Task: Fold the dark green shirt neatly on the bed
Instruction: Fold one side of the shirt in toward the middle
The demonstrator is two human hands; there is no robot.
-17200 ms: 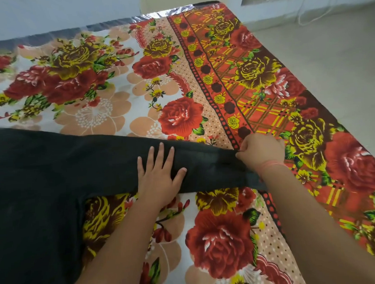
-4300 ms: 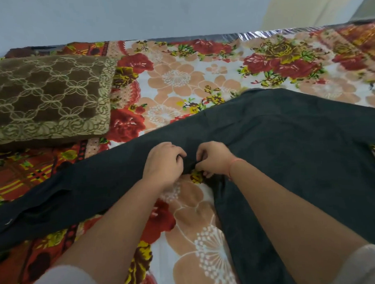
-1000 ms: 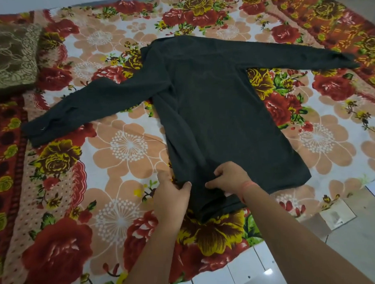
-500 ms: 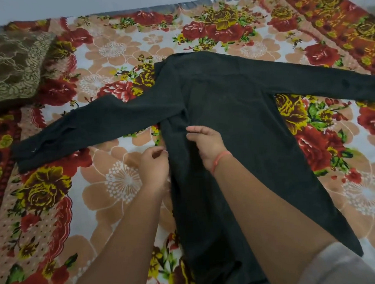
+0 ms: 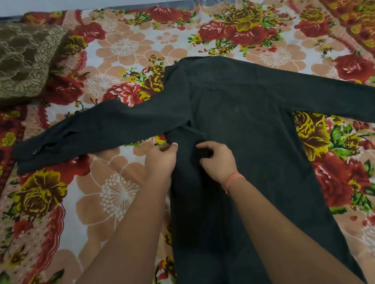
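The dark green shirt (image 5: 241, 122) is laid flat on the bed (image 5: 124, 196), collar away from the person, both sleeves spread outward and the hem toward the near edge. The fabric is judged soft, light and limp: it will drape and crease under its own weight, and it should not slide easily on the printed sheet. It is best gripped at seams and edges (side seam, underarm, shoulder, cuff), where a fold line can be set without bunching.

The left hand (image 5: 161, 160) is placed at the left side seam just below the underarm, its fingers (image 5: 171, 145) pinched together on the shirt's edge. The right hand (image 5: 217, 160) rests on the body panel just beside it, its fingers curled shut on a small gather of cloth. A brown patterned pillow (image 5: 17, 61) lies at the far left, well apart from the shirt.

Compared with the frame half a second earlier, both hands are found at nearly the same underarm spot; the right hand, then lying flatter on the cloth, is now closed on it. One second earlier both hands were at the hem.
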